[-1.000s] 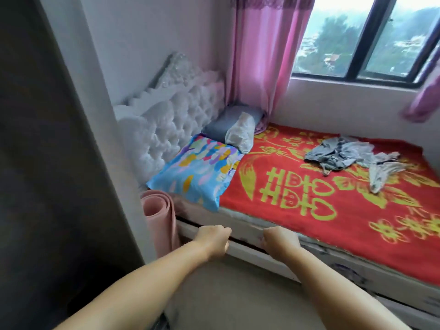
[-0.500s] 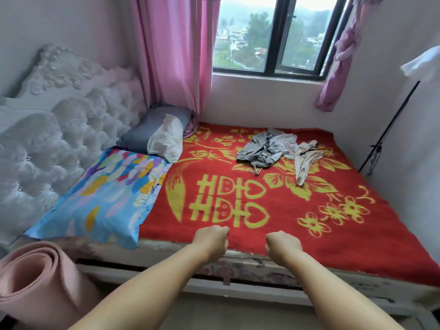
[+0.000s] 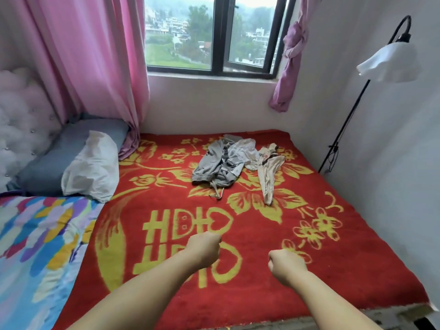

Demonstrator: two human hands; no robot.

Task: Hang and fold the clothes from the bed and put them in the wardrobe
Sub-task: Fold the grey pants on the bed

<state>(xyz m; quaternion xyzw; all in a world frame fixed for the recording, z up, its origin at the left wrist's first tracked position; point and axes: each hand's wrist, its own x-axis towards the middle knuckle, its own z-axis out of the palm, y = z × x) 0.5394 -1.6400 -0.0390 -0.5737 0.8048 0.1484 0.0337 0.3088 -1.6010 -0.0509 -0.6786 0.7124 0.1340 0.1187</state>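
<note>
A crumpled pile of clothes lies on the far part of the red blanket (image 3: pixel 357 258) with yellow flowers. In it are a grey garment (image 3: pixel 215 164) with drawstrings, a white garment (image 3: pixel 245 150) and a beige garment (image 3: pixel 269 177) stretched toward me. My left hand (image 3: pixel 202 248) and my right hand (image 3: pixel 285 266) are both curled into fists above the near middle of the blanket. They hold nothing and stay well short of the clothes. No wardrobe is in view.
A blue-grey pillow (image 3: pixel 47 167) with a white pillow (image 3: pixel 92 167) on it and a multicoloured pillow (image 3: pixel 35 253) lie at the left by the tufted headboard (image 3: pixel 21 122). Pink curtain (image 3: pixel 90 58), window (image 3: pixel 212 34) and a black floor lamp (image 3: pixel 390 63) at the right wall.
The view has turned right and moved in over the bed. The wall edge and rolled pink mat have left the view. Both fists now hang over the blanket, closer to the clothes.
</note>
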